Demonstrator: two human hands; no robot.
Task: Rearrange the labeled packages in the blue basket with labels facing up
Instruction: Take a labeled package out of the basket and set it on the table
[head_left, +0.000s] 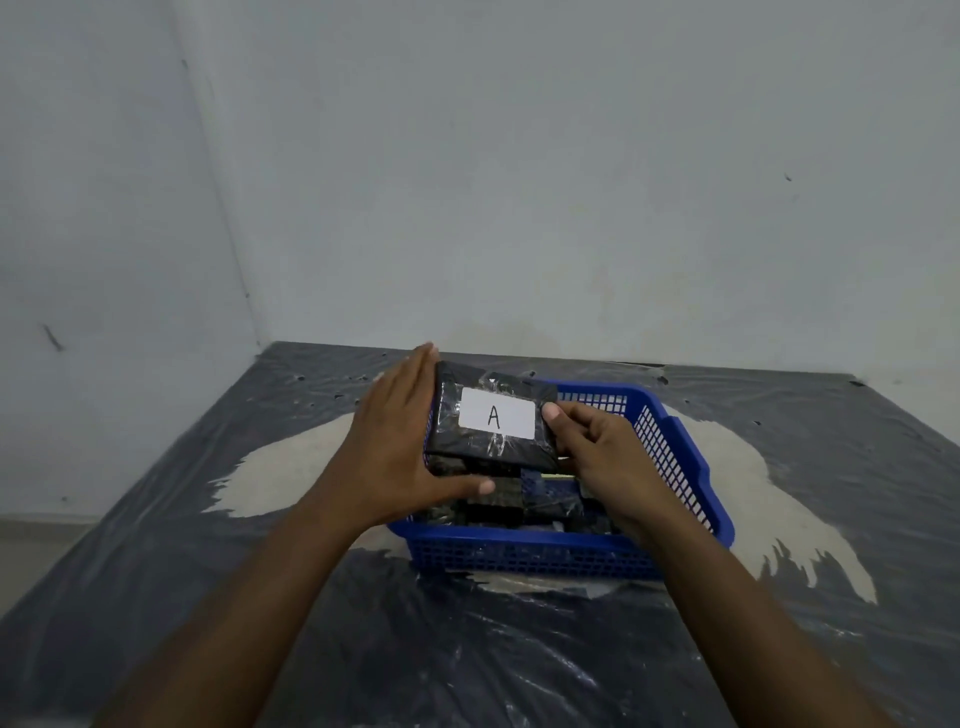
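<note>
A black wrapped package (467, 447) with a white label marked "A" (497, 420) facing up is held above the left part of the blue basket (670, 447). My left hand (400, 441) grips its left side, thumb under the near edge. My right hand (597, 452) pinches its right edge, thumb on top beside the label. Several other dark packages (524, 504) lie inside the basket beneath it; no labels show on them.
The basket stands on a table covered with wrinkled dark plastic sheeting (467, 649) that has pale worn patches (296, 467). Grey walls meet in a corner at the table's far left. The table's left edge drops off to the floor (31, 545).
</note>
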